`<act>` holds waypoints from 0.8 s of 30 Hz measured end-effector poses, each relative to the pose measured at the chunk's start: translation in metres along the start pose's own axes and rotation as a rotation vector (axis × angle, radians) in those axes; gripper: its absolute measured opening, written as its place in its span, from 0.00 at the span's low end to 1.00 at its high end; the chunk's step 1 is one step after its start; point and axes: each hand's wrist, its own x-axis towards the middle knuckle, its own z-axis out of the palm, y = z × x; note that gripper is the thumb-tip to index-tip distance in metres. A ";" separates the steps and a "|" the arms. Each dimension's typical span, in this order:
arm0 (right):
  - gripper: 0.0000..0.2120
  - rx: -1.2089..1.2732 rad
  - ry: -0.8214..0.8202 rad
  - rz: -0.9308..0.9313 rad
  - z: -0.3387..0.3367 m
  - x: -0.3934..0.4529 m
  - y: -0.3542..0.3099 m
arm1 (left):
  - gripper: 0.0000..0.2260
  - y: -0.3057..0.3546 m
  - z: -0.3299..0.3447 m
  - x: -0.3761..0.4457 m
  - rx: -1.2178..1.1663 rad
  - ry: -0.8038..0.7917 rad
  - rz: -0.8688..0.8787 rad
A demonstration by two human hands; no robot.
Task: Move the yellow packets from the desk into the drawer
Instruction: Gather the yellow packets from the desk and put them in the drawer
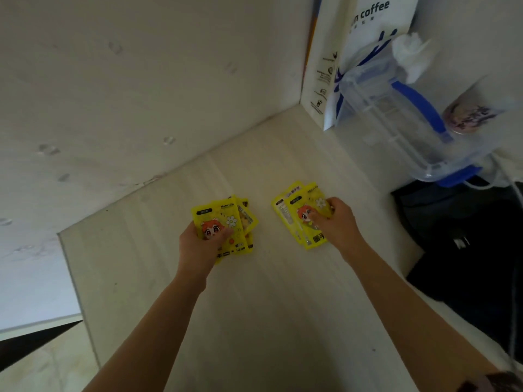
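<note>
Two small stacks of yellow packets sit on the pale desk (271, 306), well apart from each other. Left stack (229, 222): several packets fanned, cartoon face and daisy print on top; left hand (201, 244) closed around its near-left edge, thumb pressing on the top packet. Right stack (300, 213): two or three packets overlapped; right hand (336, 222) clamped on its right side, fingers curled over the top packet. Can't tell whether either stack is lifted or still flat on the desk. No drawer in view. Both bare forearms reach in from the bottom. Back right: white coffee bag (365, 32) upright against the wall, clear pitcher (402, 108) with blue handle just in front of it, crumpled tissue (410, 52) at its top. Dark bag (467, 250) at the right desk edge.
</note>
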 end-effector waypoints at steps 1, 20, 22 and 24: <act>0.13 0.046 0.010 0.029 0.000 -0.013 0.007 | 0.10 -0.006 -0.003 -0.005 0.001 -0.006 -0.007; 0.15 0.247 0.375 0.318 0.082 -0.311 0.126 | 0.10 -0.116 -0.101 -0.129 0.229 -0.377 0.077; 0.14 0.305 0.419 0.347 0.085 -0.339 0.135 | 0.10 -0.124 -0.104 -0.147 0.274 -0.420 0.096; 0.15 0.373 0.454 0.373 0.084 -0.368 0.145 | 0.10 -0.130 -0.103 -0.166 0.329 -0.487 0.124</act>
